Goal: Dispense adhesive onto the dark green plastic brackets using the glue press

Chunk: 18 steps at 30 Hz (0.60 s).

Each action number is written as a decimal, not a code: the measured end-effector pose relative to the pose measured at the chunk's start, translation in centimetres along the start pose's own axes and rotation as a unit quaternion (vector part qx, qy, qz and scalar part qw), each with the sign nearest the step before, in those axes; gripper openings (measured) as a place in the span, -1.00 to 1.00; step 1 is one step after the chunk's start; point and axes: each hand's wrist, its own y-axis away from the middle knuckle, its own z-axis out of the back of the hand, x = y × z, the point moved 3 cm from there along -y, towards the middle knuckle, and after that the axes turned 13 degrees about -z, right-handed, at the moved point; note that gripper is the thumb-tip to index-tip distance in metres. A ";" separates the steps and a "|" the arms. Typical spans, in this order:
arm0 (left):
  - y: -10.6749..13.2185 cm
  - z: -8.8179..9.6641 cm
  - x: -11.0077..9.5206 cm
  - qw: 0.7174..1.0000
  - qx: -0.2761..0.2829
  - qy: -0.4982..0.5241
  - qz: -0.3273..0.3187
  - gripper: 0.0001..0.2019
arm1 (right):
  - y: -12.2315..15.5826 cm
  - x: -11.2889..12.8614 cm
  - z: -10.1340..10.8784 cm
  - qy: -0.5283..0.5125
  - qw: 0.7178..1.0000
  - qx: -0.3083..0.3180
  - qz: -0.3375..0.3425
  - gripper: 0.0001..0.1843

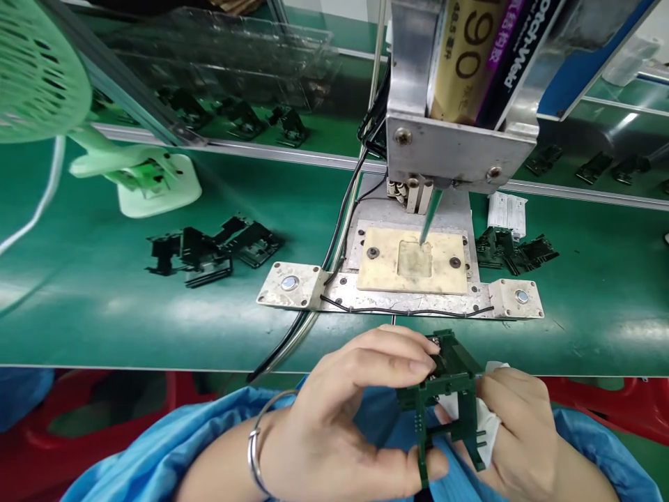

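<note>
A dark green plastic housing (450, 383) with an open frame is gripped between the thumb and fingers of my left hand (360, 397), just off the bench's front edge. My right hand (523, 432) is closed around a white tissue (487, 422) and presses it against the housing's right side; its fingertips are partly hidden behind the part. Beyond my hands stands a glue dispensing machine with a green nozzle (431, 215) over a cream fixture plate (376, 273). The plate has a square recess.
More dark green housings (203, 254) lie left of the machine, others (515, 251) on its right beside a white stack (506, 213). Two button boxes (289, 282) flank the base. A green fan (157, 174) stands back left. Black cables (334, 244) cross the bench.
</note>
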 end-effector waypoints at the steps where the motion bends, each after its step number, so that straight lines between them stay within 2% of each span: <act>1: 0.0 0.1 0.1 1.000 -0.001 0.001 0.003 -0.24 | -0.1 -0.3 0.3 -0.003 1.000 -0.002 0.002 -0.80; 4: 0.0 0.3 0.6 1.000 -0.002 -0.015 0.003 -0.23 | -0.1 -1.5 1.7 -0.001 0.998 -0.045 -0.039 -0.88; 7: -0.3 0.3 1.0 0.999 -0.011 -0.049 -0.005 -0.29 | 0.1 -2.9 3.2 -0.022 0.982 -0.087 -0.163 -0.96; 9: -0.6 0.0 1.5 0.998 -0.014 -0.061 -0.003 -0.34 | -0.2 -3.1 3.3 -0.050 0.973 -0.055 -0.218 -0.79; 11: -0.9 -0.5 1.9 0.998 -0.015 -0.063 0.006 -0.37 | -0.7 -2.7 2.7 -0.050 0.973 -0.022 -0.224 -0.73; 15: -1.7 -0.5 2.6 0.994 0.007 -0.102 0.024 -0.38 | -2.6 -2.4 1.3 -0.007 0.984 -0.044 -0.173 -0.86; 17: -1.8 0.7 3.0 0.984 0.031 -0.171 0.035 -0.30 | -4.6 -4.3 1.2 0.006 0.985 0.010 -0.172 -0.82; 18: -1.8 1.6 3.3 0.975 0.037 -0.217 0.039 -0.30 | -6.1 -6.0 1.5 0.022 0.979 0.048 -0.198 -0.79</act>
